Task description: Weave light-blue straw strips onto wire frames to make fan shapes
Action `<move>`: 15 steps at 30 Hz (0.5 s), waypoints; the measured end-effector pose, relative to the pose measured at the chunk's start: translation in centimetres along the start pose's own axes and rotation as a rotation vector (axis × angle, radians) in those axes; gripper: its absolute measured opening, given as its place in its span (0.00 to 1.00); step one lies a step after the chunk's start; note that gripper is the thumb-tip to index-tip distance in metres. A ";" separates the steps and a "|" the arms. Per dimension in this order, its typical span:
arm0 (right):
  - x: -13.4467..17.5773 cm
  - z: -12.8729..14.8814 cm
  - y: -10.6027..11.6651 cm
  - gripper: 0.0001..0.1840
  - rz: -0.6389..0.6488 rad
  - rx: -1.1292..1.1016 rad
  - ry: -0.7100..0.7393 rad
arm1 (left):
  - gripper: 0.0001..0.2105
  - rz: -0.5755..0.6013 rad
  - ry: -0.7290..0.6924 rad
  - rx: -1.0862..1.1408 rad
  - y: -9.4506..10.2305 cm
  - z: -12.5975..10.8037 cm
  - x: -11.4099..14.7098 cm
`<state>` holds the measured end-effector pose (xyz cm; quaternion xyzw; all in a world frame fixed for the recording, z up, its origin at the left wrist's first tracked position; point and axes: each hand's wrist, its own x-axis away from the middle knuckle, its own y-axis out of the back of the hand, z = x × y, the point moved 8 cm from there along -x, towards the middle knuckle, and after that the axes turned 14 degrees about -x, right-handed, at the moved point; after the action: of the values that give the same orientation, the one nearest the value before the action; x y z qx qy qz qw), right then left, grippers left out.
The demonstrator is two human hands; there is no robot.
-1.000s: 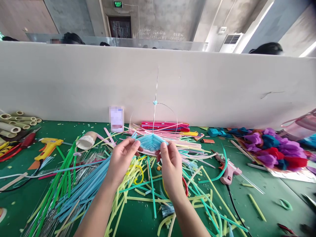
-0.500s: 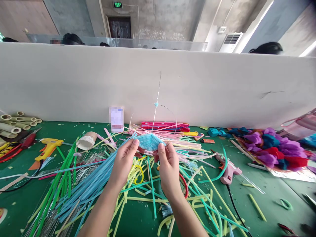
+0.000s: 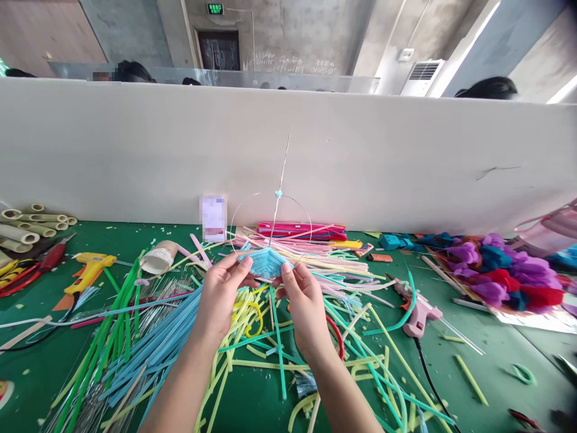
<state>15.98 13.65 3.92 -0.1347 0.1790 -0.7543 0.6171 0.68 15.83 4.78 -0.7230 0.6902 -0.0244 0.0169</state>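
We pinch the blue piece (image 3: pixel 267 263) by its two sides, left grip (image 3: pixel 220 290) and right grip (image 3: pixel 307 300) equally near; it spans crosswise between them above the surface (image 3: pixel 252 397), its wire (image 3: pixel 275 213) rising from the middle, top leaning right.

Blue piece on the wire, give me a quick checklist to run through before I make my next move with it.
1. Left hand gripping the blue piece: ok, thumb and fingers pinch its left end.
2. Right hand gripping it: ok, pinching near the right end.
3. Wire stem upright: not ok, its top leans to the right.
4. Blue knot on the stem: ok to the eye; how tight it is, cannot tell.
5. Table beneath the hands uncluttered: not ok, yellow strips and a red handle lie there.
6. Pink glue gun hot: cannot tell; it lies to the right.
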 end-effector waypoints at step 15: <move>0.6 -0.9 -0.4 0.15 -0.017 -0.076 -0.088 | 0.21 -0.049 0.039 -0.012 0.9 0.9 -0.7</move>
<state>15.12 13.26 3.31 -0.1924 0.1790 -0.7456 0.6124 -0.16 16.45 3.84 -0.7393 0.6725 -0.0347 -0.0014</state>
